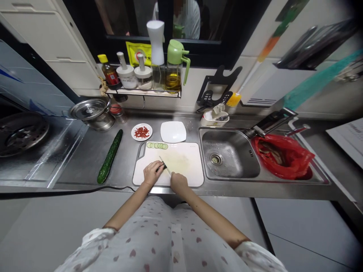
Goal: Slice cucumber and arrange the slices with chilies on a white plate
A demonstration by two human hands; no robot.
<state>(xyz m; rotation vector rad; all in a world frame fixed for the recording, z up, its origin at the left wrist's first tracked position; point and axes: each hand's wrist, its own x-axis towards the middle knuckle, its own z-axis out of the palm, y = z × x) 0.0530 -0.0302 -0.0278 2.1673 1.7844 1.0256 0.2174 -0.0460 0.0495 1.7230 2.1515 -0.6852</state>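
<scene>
On the white cutting board (187, 172), my left hand (152, 172) is closed over a dark green piece of cucumber (161, 166), which its fingers mostly hide. My right hand (178, 182) grips the handle of a knife (165, 163). The blade slants up and left, right beside the fingers of my left hand and against the cucumber piece. Several thin cucumber slices (157, 146) lie in a row along the board's upper left edge. A whole cucumber (110, 156) rests on the steel counter to the left of the board.
Behind the board stand a small plate of chopped red pieces (141, 132) and a white square plate (173, 132). A sink (231, 158) is at the right, with a red plastic bag (283, 160) beyond it. A steel pot (95, 113) sits back left, below a condiment shelf (144, 92).
</scene>
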